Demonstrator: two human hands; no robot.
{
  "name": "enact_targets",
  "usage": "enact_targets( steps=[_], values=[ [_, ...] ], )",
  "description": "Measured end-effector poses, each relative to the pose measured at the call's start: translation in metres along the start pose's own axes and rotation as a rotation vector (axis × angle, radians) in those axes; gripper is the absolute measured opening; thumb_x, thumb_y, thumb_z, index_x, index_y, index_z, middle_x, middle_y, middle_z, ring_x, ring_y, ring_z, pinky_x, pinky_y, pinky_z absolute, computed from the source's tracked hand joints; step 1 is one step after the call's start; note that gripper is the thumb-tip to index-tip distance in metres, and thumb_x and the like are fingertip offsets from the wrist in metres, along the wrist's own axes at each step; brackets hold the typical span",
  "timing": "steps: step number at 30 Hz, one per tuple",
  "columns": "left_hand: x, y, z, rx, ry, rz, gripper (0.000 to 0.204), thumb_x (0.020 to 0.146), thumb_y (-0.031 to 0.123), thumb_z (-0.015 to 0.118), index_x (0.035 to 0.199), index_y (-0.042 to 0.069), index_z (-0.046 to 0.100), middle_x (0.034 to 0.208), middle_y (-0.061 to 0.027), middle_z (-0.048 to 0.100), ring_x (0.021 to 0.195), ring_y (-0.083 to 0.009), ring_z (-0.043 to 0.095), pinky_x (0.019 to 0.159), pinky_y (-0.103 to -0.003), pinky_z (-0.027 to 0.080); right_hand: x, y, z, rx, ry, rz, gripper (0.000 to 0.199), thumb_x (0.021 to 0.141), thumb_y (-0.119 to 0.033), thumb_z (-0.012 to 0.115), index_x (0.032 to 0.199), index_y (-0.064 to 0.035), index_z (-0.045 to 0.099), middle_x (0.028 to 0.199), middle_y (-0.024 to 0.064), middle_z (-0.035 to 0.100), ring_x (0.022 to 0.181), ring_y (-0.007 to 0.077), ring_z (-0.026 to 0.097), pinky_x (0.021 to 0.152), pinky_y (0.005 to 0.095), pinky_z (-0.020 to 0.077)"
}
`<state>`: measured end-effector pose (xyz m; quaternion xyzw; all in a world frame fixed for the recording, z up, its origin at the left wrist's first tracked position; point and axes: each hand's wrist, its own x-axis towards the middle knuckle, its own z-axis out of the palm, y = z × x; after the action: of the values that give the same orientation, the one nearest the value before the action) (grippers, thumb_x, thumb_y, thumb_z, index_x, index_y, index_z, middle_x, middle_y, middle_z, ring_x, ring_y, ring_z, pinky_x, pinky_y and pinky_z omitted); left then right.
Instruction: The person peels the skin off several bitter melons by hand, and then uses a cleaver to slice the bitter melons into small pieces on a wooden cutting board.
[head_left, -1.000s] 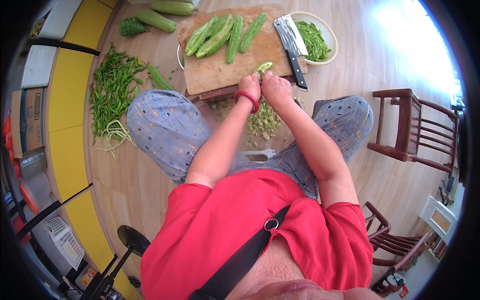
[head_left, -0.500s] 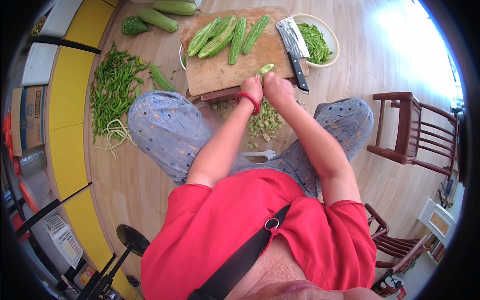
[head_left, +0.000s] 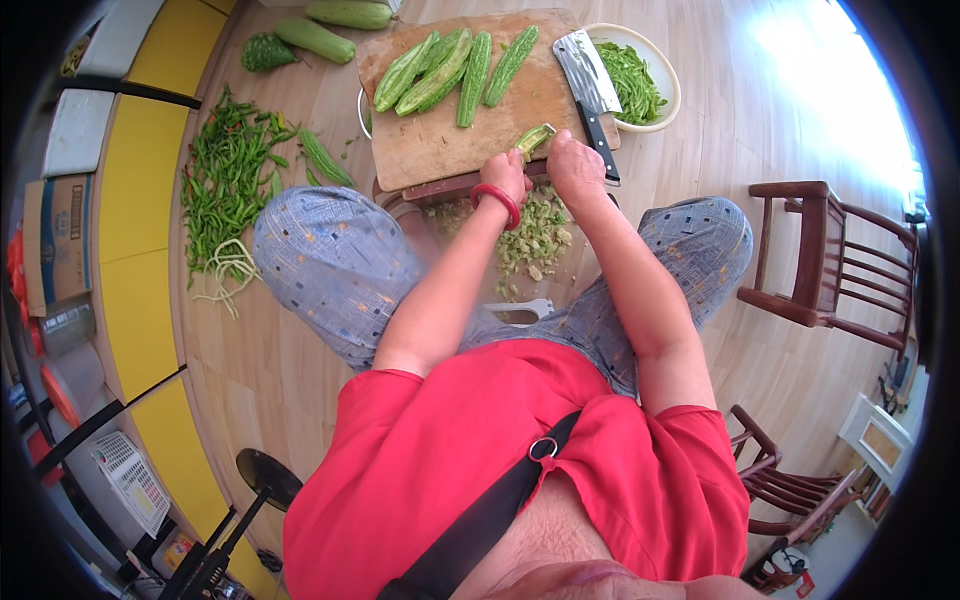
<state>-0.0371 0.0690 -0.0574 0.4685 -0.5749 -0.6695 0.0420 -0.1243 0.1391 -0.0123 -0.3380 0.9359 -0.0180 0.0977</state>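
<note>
My left hand (head_left: pixel 506 174), with a red bangle at its wrist, is closed around the lower end of a split green bitter melon piece (head_left: pixel 534 139) at the board's near edge. Close beside the upper end of that piece is my right hand (head_left: pixel 576 165), its fingers curled; whatever they hold is hidden. Farther up the wooden cutting board (head_left: pixel 425 150) lie several bumpy bitter melon pieces (head_left: pixel 441 75). A cleaver (head_left: pixel 588 80) with a black handle rests along the board's right edge. Below my hands, pale pulp and seeds (head_left: pixel 540 235) are heaped between my knees.
A white bowl (head_left: pixel 672 88) of sliced green vegetable stands right of the board. Green peppers (head_left: pixel 235 170) spread over the floor at left, with whole gourds (head_left: pixel 315 40) behind them. Yellow cabinets (head_left: pixel 140 190) line the left side; wooden chairs (head_left: pixel 815 255) stand at right.
My right hand has moved right and slightly down, away from my left hand. More of the melon piece's hollow inside shows now. My left hand stays nearly in place.
</note>
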Motion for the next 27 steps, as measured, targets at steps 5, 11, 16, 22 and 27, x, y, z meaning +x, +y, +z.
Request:
enact_targets(
  steps=[5,11,16,22,27],
  values=[
    [0.009,-0.009,-0.001,0.068,0.023,0.106,0.037,0.092,0.03,0.038,0.075,0.001,0.053,0.051,-0.008,0.051,0.034,-0.0169,0.045,0.033,-0.031,0.036,-0.01,-0.012,-0.001,0.045,-0.013,-0.11,0.015,0.081,-0.016,0.046,0.081,-0.0013,0.051,0.072,0.0191,0.062,0.07,0.0318,0.064,0.061,0.0396,0.051],
    [-0.003,0.005,-0.003,-0.023,0.031,0.089,0.045,0.092,0.033,0.036,0.066,0.0,0.052,0.047,-0.0084,0.05,0.034,-0.0194,0.048,0.034,-0.034,0.038,-0.019,-0.012,0.02,0.122,-0.007,-0.196,0.017,0.079,-0.019,0.05,0.079,-0.0018,0.049,0.067,0.0196,0.061,0.064,0.0326,0.063,0.059,0.0417,0.05],
    [-0.01,0.009,-0.011,-0.019,0.085,0.154,0.047,0.092,0.036,0.035,0.066,0.0,0.052,0.046,-0.0074,0.049,0.034,-0.0188,0.048,0.033,-0.033,0.037,-0.037,-0.02,0.003,0.19,-0.131,-0.181,0.017,0.079,-0.017,0.05,0.083,-0.0004,0.051,0.074,0.0197,0.062,0.072,0.0326,0.063,0.065,0.0407,0.0498],
    [-0.006,0.01,-0.017,0.035,0.026,0.159,0.049,0.092,0.038,0.033,0.069,0.0,0.054,0.049,-0.0079,0.051,0.035,-0.0175,0.047,0.034,-0.031,0.038,-0.049,-0.019,0.011,0.223,-0.078,-0.249,0.021,0.079,-0.021,0.051,0.082,-0.0007,0.05,0.068,0.0194,0.061,0.068,0.0339,0.062,0.061,0.0432,0.0488],
    [-0.006,0.014,-0.015,-0.101,-0.058,-0.009,0.048,0.092,0.039,0.031,0.073,0.001,0.053,0.053,-0.0094,0.053,0.035,-0.0165,0.046,0.033,-0.03,0.037,-0.022,-0.005,-0.006,0.134,-0.04,-0.127,0.02,0.079,-0.02,0.051,0.081,-0.0002,0.052,0.069,0.0197,0.062,0.07,0.0324,0.063,0.063,0.0417,0.0494]
  ],
)
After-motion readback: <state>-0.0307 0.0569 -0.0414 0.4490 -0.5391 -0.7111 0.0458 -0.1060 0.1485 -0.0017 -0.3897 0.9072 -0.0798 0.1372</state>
